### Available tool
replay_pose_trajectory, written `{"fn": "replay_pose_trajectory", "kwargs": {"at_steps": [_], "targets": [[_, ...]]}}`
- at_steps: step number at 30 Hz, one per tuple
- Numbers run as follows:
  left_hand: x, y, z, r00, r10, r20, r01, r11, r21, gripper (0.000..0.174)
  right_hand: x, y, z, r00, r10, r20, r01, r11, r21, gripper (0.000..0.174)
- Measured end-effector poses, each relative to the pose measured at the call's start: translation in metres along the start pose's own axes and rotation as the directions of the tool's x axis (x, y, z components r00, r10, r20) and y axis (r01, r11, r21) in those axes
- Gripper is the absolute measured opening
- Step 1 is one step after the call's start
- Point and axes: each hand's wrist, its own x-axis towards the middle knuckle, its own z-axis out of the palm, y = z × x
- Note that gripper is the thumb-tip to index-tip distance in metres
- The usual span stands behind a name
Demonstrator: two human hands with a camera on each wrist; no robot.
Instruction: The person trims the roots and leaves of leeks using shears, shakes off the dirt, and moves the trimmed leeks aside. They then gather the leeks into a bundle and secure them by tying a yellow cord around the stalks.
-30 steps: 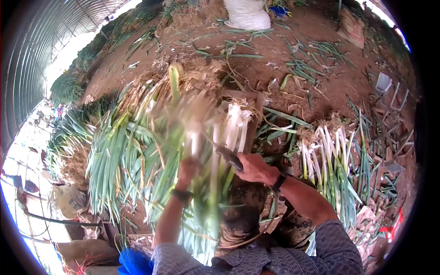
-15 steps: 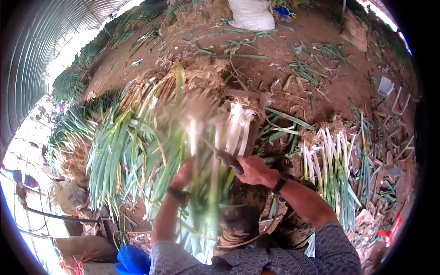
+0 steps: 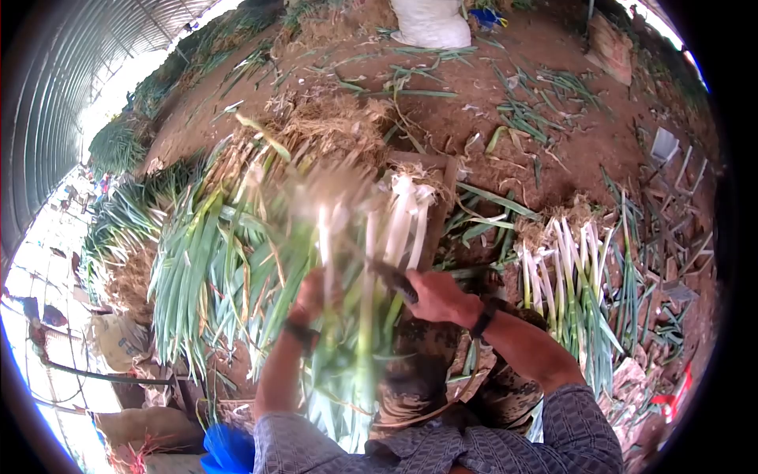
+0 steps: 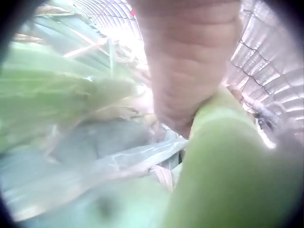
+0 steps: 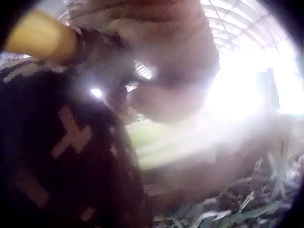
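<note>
In the head view my left hand (image 3: 310, 292) grips a long green onion (image 3: 324, 237), its white shaft pointing away from me and its root end blurred. The left wrist view shows fingers (image 4: 190, 61) against a thick green stalk (image 4: 223, 166). My right hand (image 3: 442, 297) holds a dark air gun (image 3: 392, 280), its tip pointing toward the white stalks. From that hand a yellow-brown hose (image 5: 42, 38) leads away. Clean white green onions (image 3: 404, 217) lie just beyond the air gun, beside a wooden board edge (image 3: 448, 186).
A large heap of untrimmed green onions (image 3: 189, 268) lies on the left, roots away from me. Another bundle (image 3: 564, 261) lies on the right. Camouflage-clad knees (image 3: 414, 371) are below the hands. Leaf scraps litter the soil (image 3: 355, 71), and a white sack (image 3: 430, 24) stands at the back.
My left hand has shifted slightly left with the green onion. A yellowed leaf near the root heap has swung from upright to leaning left. My right hand stays nearly in place.
</note>
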Motion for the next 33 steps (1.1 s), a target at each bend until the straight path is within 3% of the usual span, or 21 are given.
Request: {"fn": "replay_pose_trajectory", "kwargs": {"at_steps": [5, 8, 10, 12, 19, 23, 25, 26, 29, 33], "targets": [[0.004, -0.002, -0.003, 0.998, 0.055, 0.031, -0.058, 0.995, 0.078, 0.036, 0.004, -0.003, -0.005, 0.999, -0.024, 0.036, 0.026, 0.999, -0.042, 0.034], [0.002, -0.002, 0.014, 0.987, 0.081, -0.14, -0.057, 0.984, 0.168, 0.045, 0.004, 0.004, 0.003, 0.999, 0.039, -0.011, -0.039, 0.999, -0.037, 0.035], [0.01, 0.0, 0.01, 0.993, 0.09, -0.073, -0.078, 0.985, 0.152, 0.057, 0.003, 0.002, -0.003, 0.999, 0.019, 0.032, -0.017, 0.998, -0.059, 0.036], [0.013, -0.001, 0.004, 0.98, 0.075, -0.186, -0.038, 0.98, 0.194, 0.074, 0.006, -0.002, -0.004, 0.998, -0.007, 0.055, 0.01, 0.998, -0.056, 0.037], [0.002, 0.003, -0.008, 0.996, 0.037, 0.084, -0.056, 0.971, 0.234, 0.073, 0.004, -0.003, -0.008, 0.997, -0.025, 0.067, 0.027, 0.999, -0.039, 0.039], [-0.002, 0.008, -0.005, 0.998, -0.042, 0.052, 0.036, 0.992, 0.12, 0.075, 0.004, 0.003, 0.0, 0.999, -0.041, -0.028, 0.041, 0.999, 0.026, 0.037], [-0.005, 0.014, -0.006, 0.997, -0.047, 0.062, 0.041, 0.995, 0.093, 0.075, 0.004, 0.0, -0.004, 0.997, -0.079, 0.009, 0.079, 0.997, -0.007, 0.037], [-0.005, 0.013, -0.004, 0.987, -0.089, 0.135, 0.079, 0.994, 0.076, 0.071, 0.005, -0.001, -0.005, 0.995, -0.096, 0.027, 0.096, 0.995, -0.02, 0.036], [0.007, 0.0, -0.009, 0.964, -0.092, 0.25, 0.053, 0.986, 0.161, 0.068, 0.006, 0.001, 0.0, 0.999, -0.045, 0.005, 0.045, 0.999, 0.004, 0.035], [0.01, 0.004, 0.005, 0.972, -0.14, 0.189, 0.104, 0.976, 0.191, 0.07, 0.004, -0.008, -0.012, 0.999, 0.01, -0.053, -0.01, 1.0, 0.0, 0.037]]}}
